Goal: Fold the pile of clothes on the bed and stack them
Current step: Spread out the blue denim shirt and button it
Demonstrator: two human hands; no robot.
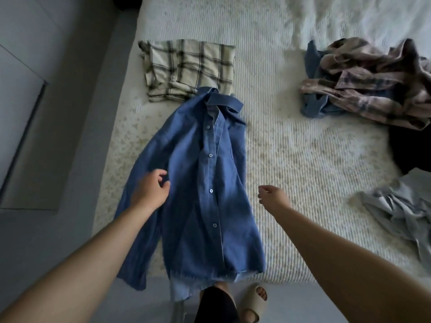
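One blue denim shirt (205, 183) lies buttoned at the bed's (303, 159) near edge. Left hand (151, 190) rests loosely curled on its sleeve; right hand (271, 198) hovers, relaxed, holding nothing. One folded plaid shirt (189, 68) lies beyond.

A bed (291, 148) with a white ribbed cover carries the clothes. A blue button shirt (210, 183) lies spread lengthwise near its left side, hem hanging over the near edge. Its collar overlaps a folded checked shirt (189, 66) beyond it. At the far right sits a crumpled pile of clothes (363, 82), and a grey garment (401, 210) lies nearer the right edge.
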